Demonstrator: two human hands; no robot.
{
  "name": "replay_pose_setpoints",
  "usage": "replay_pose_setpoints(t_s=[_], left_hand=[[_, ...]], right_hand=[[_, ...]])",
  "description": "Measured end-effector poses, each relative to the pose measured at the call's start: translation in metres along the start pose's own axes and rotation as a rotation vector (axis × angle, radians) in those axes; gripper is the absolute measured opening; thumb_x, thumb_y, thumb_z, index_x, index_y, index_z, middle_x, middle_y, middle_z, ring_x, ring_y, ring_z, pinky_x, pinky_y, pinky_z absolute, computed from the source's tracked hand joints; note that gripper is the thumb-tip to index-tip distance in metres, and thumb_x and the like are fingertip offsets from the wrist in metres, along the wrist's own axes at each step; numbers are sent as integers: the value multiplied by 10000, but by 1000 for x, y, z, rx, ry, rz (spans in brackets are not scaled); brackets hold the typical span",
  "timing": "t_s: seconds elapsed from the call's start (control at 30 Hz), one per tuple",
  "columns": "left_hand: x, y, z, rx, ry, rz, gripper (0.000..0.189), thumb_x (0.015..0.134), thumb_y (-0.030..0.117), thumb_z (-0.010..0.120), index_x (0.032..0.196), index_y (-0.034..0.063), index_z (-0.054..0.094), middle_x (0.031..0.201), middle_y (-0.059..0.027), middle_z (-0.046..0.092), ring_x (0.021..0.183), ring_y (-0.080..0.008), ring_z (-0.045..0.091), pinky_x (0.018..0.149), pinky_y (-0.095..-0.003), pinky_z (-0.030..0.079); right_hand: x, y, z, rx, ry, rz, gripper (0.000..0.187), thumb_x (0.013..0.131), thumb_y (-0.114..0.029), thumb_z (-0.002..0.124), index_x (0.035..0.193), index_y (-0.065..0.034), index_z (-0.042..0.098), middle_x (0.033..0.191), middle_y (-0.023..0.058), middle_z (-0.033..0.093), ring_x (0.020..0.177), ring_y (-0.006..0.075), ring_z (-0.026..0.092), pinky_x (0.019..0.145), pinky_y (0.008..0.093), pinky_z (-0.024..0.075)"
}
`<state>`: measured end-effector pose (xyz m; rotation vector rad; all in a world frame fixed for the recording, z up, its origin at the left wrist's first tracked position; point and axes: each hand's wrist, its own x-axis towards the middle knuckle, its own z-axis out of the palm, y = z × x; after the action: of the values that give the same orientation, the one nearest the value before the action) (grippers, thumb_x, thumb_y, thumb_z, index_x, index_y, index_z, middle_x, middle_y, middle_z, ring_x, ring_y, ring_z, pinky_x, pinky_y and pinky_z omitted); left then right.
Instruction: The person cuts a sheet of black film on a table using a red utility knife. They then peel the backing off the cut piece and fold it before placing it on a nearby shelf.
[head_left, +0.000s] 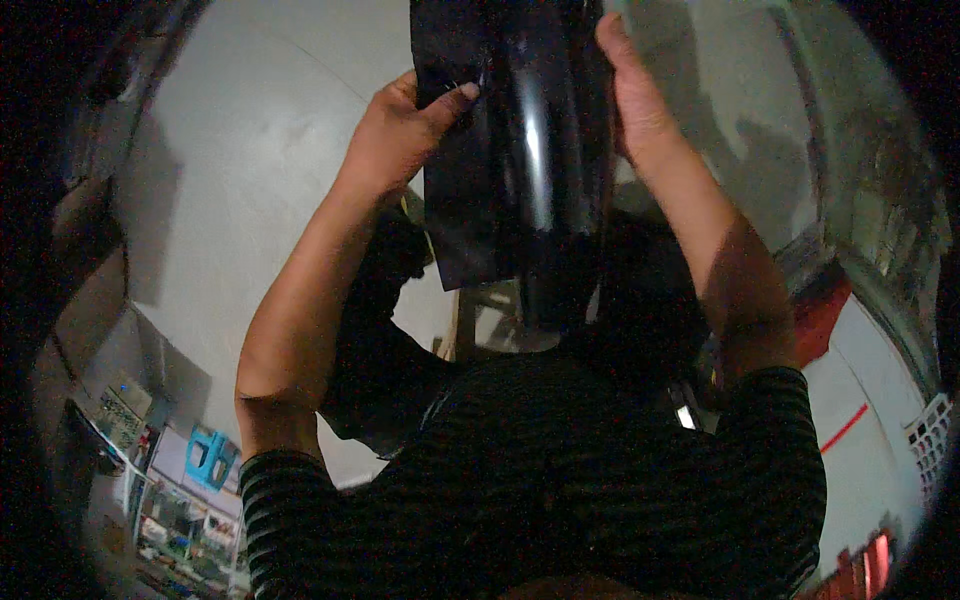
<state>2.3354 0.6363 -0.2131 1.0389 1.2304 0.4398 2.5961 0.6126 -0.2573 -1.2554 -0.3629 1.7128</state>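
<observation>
A glossy black panel (536, 172) stands upright before me at the top of the view, with a curved, shiny ridge and a flatter flap along its left side. My left hand (397, 135) pinches the left edge of the flap, thumb on the front and fingers behind. At the right edge, my right hand (641, 105) lies against the panel with its thumb pointing up; its fingers are hidden behind. The panel's upper end runs out of view. Its lower end hangs close to my dark striped shirt (540, 450).
A blue plastic stool (210, 457) and cluttered shelves (180, 525) are at lower left. At right are a white plastic basket (930, 442), a red object (821, 319) and a red strip (844, 429) on the pale floor. Dim light hides detail.
</observation>
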Motion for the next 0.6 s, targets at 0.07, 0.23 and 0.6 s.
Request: replay_pose_setpoints(t_s=[0.07,0.23,0.6], left_hand=[[-14,-5,-3,25,6,108,317,1008,267,776,1181,4,736,1059,-45,785,966,-130,699,909,-309,540],[-67,-17,-10,356,207,234,457,982,410,792,1200,13,734,1024,-73,772,930,-174,700,867,-340,551],[-99,-10,-8,118,175,448,401,1000,307,764,1183,-46,715,1023,-85,768,906,-190,711,805,-353,554]], right_hand=[[-23,0,13,2,-56,-20,808,937,-750,641,1403,-89,643,1335,93,714,1189,263,682,1030,447,566],[-68,-4,31,58,-202,7,804,953,-675,688,1472,-68,591,1385,111,694,1230,270,677,1047,450,568],[-117,5,54,98,-392,-255,817,856,-736,763,1344,-84,698,1273,130,752,1111,269,724,1017,431,573]])
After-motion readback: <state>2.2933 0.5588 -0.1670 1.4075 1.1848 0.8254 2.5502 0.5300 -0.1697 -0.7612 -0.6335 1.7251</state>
